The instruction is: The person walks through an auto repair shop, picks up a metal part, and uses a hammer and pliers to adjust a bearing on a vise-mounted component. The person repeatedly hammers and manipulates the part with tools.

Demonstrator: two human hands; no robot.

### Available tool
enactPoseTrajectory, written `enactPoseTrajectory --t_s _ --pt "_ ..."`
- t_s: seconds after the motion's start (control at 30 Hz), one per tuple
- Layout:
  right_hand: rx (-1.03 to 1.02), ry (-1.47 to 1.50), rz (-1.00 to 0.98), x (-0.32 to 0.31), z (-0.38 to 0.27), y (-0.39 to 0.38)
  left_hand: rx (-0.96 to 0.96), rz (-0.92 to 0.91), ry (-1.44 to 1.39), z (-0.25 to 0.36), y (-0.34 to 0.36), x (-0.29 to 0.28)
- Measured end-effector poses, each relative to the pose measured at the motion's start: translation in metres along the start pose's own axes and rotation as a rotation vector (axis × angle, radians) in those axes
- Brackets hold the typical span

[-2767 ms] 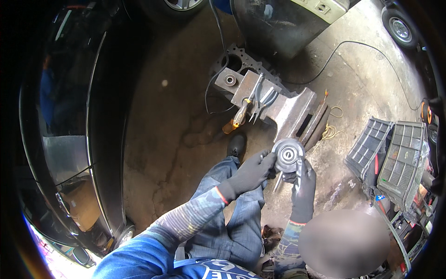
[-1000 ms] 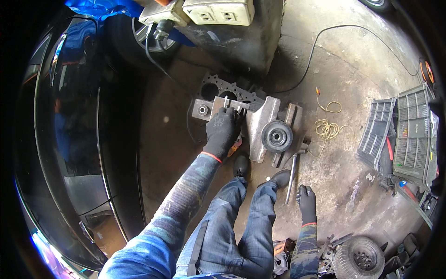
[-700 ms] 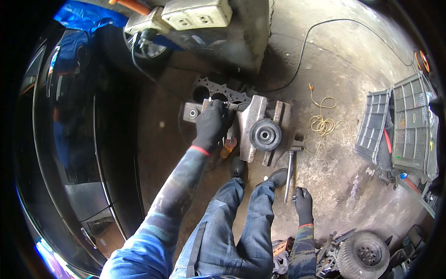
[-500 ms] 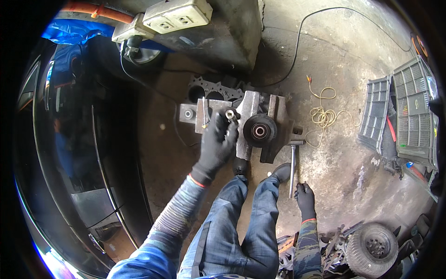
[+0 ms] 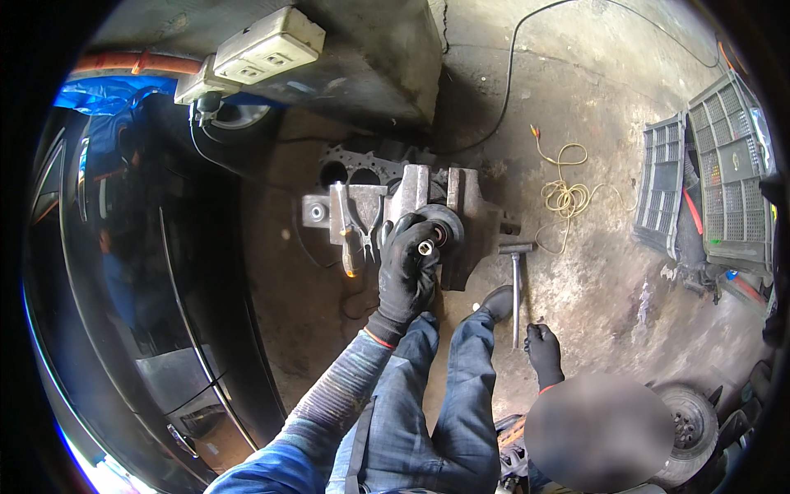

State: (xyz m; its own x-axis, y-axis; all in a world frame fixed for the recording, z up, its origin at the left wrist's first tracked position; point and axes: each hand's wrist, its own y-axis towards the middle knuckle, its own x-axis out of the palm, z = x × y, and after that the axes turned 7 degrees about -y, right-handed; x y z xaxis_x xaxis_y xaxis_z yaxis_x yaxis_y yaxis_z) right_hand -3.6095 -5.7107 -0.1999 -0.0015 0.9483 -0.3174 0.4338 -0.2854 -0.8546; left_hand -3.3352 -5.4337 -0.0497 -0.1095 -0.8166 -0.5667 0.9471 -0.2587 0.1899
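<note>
Head view looked straight down at a grimy concrete floor point(image 5: 625, 272), with my gloved left hand point(image 5: 407, 267) stretched out to the far middle, its fingers pinched together on a small silvery socket-like piece point(image 5: 425, 247) held just over the round black pulley-like part point(image 5: 444, 230); that part sat on a heavy grey metal block point(image 5: 457, 206) in the middle of the scene. My right hand point(image 5: 543, 350), also gloved, was nearer and to the right, closed around the lower end of a hammer point(image 5: 516, 280) whose head lay on the floor just right of the block. On a plate at the block's left side lay pliers point(image 5: 368, 226) and a screwdriver with an orange handle point(image 5: 346, 239), both untouched. My legs in blue jeans point(image 5: 444, 387) ran from the near edge toward the block, one shoe almost against it. As I judged it, the round part was already seated on the block and the small piece was only being brought to its centre, not yet set in; the hammer was gripped but resting, so any driving remained to be done. A dark car body point(image 5: 148, 329) filled the left, grey plastic crates point(image 5: 708, 181) stood far right, a coil of yellow cord point(image 5: 564, 193) lay between them and the block
</note>
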Motion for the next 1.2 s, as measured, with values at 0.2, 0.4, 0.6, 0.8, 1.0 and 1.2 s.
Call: enactPoseTrajectory --t_s 0.2,0.4,0.6,0.8,1.0,1.2 --pt "0.011 0.050 -0.002 -0.002 0.027 0.011 -0.028 0.013 -0.005 0.000 0.000 0.009" --pt "0.008 -0.003 0.018 0.001 0.035 0.026 0.000 0.046 -0.025 0.001 -0.001 0.012" --pt "-0.011 -0.223 0.020 0.006 0.035 0.048 0.106 0.119 0.038 -0.002 0.001 0.018" --pt "-0.122 -0.726 0.237 0.028 0.038 0.136 0.103 0.107 0.208 0.004 0.000 0.017" --pt "0.035 -0.663 0.180 0.058 0.058 0.242 -0.047 0.147 0.347 0.004 -0.004 0.016" --pt "0.075 -0.425 0.125 0.120 0.087 0.309 -0.045 0.181 0.446 0.005 -0.002 0.024"
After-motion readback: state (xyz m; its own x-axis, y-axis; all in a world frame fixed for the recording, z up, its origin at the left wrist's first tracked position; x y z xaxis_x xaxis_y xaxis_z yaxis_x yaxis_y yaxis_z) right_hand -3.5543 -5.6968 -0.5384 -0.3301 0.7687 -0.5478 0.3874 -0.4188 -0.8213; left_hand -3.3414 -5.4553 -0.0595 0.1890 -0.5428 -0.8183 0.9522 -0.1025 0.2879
